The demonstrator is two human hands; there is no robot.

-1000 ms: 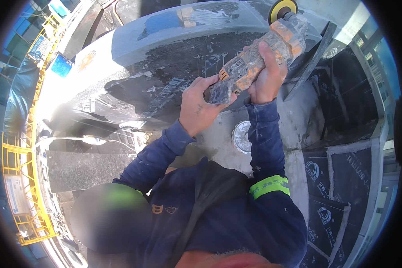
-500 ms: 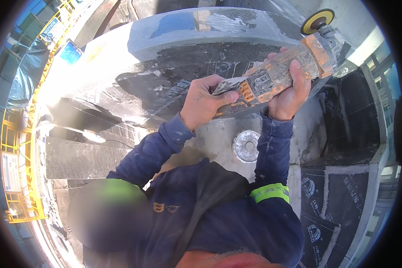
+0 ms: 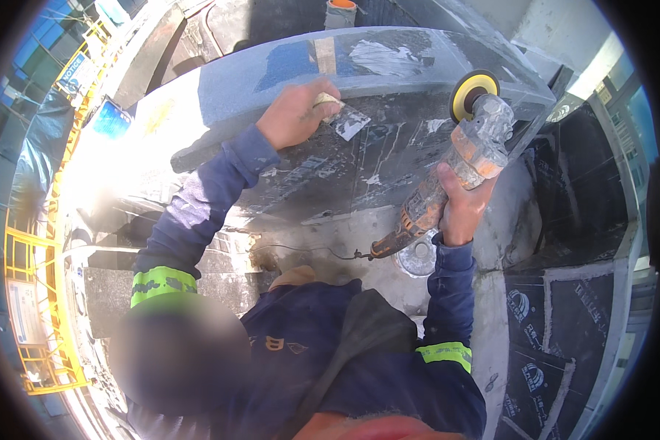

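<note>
Grey slab, patchy with white, beside pale floor (left grip around scraper, right grip around grinder)

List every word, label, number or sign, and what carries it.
Printed wording isn't copied out.
Blue sign by yellow frame: large header, rest blurred.
White board on yellow frame: too small to read.
Black sheets: white logos, characters.
Navy top: yellowish letter, emblem.
Power tool: nothing readable.
</note>
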